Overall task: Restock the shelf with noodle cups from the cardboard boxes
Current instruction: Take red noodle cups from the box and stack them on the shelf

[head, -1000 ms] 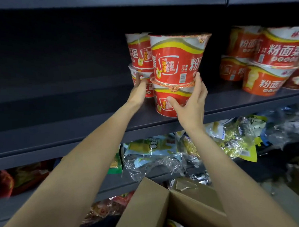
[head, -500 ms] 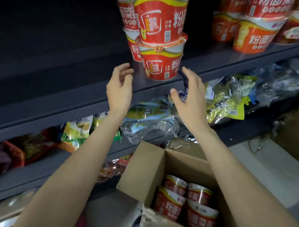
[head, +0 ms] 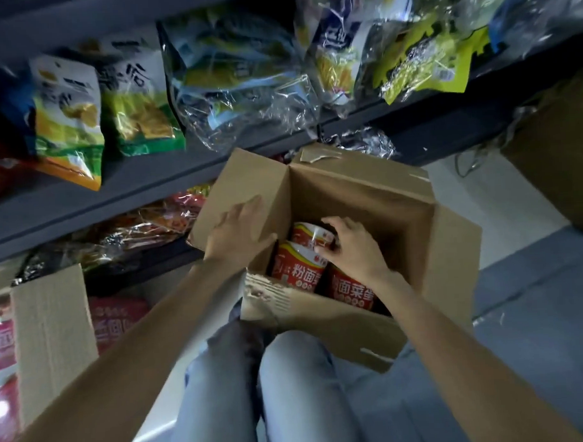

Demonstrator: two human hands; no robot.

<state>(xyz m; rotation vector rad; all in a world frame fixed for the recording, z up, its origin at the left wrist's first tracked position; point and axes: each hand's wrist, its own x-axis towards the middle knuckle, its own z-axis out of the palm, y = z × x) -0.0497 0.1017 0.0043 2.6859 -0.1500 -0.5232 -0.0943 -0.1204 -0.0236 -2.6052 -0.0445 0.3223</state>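
Observation:
An open cardboard box [head: 403, 216] stands on the floor in front of my knees. Inside it are red noodle cups with white lids; one cup [head: 297, 270] faces me at the left, another [head: 351, 290] sits to its right under my wrist. My right hand [head: 349, 248] reaches into the box and its fingers curl over the lid of a far cup [head: 309, 235]. My left hand [head: 237, 231] rests flat on the box's left flap, fingers straight. The upper shelf with stacked cups is out of view.
Dark shelves [head: 115, 191] run across the top, filled with snack bags [head: 68, 120] in yellow, green and clear wrap. A second cardboard box [head: 51, 331] with pink packs stands at the left. Another brown box [head: 561, 162] sits at the right on the grey floor.
My view dropped from the upper shelf to the floor box. Both hands left the stacked cups and came down; the right hand went into the box, the left onto its flap.

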